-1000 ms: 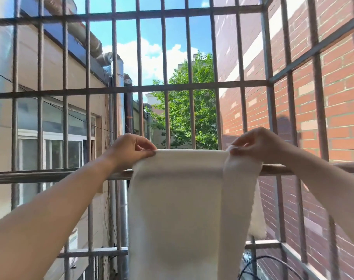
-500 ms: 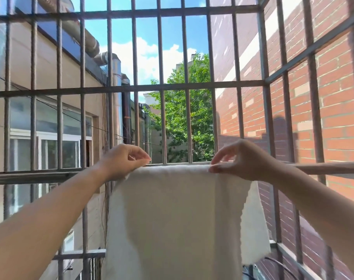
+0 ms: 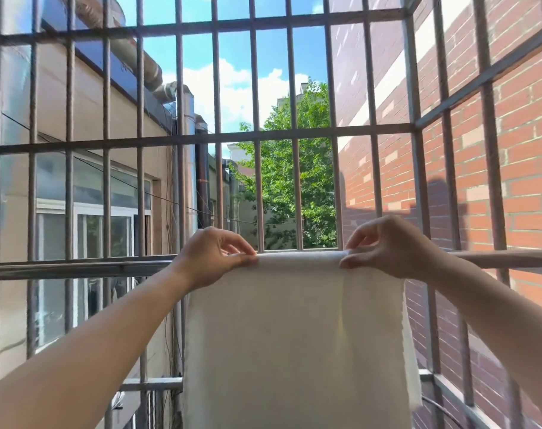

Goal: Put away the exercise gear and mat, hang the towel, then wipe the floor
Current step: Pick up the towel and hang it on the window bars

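The towel (image 3: 294, 335) hung over the rail (image 3: 78, 267), both hands' fingers (image 3: 242, 258) pinching its fold; floor-wiping seemingly remained.

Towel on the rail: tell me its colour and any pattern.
The towel is plain cream-white, with no pattern visible; the head view shows it.

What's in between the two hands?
In the head view, the folded top edge of the white towel draped over the rail spans between the left hand and right hand.
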